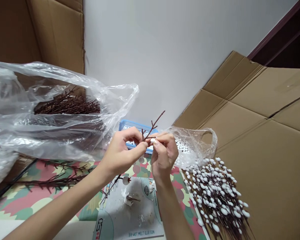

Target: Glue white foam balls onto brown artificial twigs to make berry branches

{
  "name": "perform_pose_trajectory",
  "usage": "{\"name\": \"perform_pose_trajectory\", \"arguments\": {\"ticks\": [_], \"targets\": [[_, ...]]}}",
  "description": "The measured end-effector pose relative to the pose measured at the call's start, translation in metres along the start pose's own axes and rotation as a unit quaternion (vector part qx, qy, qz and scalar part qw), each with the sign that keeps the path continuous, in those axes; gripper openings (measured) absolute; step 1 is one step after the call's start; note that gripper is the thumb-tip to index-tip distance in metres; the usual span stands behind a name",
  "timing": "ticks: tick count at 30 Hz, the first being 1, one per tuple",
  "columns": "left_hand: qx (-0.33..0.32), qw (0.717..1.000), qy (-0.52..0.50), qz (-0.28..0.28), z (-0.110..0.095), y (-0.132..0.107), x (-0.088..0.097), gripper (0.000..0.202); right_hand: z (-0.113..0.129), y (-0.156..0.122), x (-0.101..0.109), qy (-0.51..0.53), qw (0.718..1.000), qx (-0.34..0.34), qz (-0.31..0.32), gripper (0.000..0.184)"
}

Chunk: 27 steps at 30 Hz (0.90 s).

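Note:
My left hand (123, 148) is closed around a brown artificial twig (157, 124), whose forked tip points up and to the right. Between the thumb and fingers of my right hand (164, 155) is a small white bud (153, 140), held against a side shoot of the twig. Whether the bud is fixed to the shoot I cannot tell. Both hands are close together, in front of a blue plastic basket (125, 124) that they partly hide. Below them lies a white glue gun box (140, 225) with whitish residue on it.
At left, a clear plastic bag (72, 128) holds brown twigs (70, 105). Bare twigs (57, 181) lie on the patterned cloth (90, 210). To the right are a bag of white buds (183, 146) and a bunch of white-budded branches (220, 193). Cardboard (260, 143) stands around.

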State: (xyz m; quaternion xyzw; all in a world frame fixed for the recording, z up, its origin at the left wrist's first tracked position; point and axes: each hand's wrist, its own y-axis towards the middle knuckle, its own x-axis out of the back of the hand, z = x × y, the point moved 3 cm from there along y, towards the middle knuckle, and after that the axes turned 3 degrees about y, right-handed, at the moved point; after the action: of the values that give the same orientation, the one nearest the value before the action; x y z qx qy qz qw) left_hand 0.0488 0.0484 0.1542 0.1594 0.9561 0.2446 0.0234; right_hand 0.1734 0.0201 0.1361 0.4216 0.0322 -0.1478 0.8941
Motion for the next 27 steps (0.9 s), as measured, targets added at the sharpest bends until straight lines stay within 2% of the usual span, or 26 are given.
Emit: {"name": "perform_pose_trajectory", "arguments": {"ticks": [4,12,27], "targets": [[0.007,1.0,-0.008,-0.007,0.0012,0.0,0.0002,0.018,-0.0007,0.0025,0.0009,0.018,0.999,-0.018,0.024,0.019],[0.022,1.0,-0.011,-0.019,-0.0003,-0.0002,-0.0009,0.017,-0.0028,0.0019,0.0024,0.007,0.999,-0.017,0.027,0.019],[0.032,0.999,-0.027,-0.01,0.0007,0.0,-0.0001,0.019,-0.0015,0.0071,0.0022,0.034,0.998,-0.017,0.055,0.019]]}}
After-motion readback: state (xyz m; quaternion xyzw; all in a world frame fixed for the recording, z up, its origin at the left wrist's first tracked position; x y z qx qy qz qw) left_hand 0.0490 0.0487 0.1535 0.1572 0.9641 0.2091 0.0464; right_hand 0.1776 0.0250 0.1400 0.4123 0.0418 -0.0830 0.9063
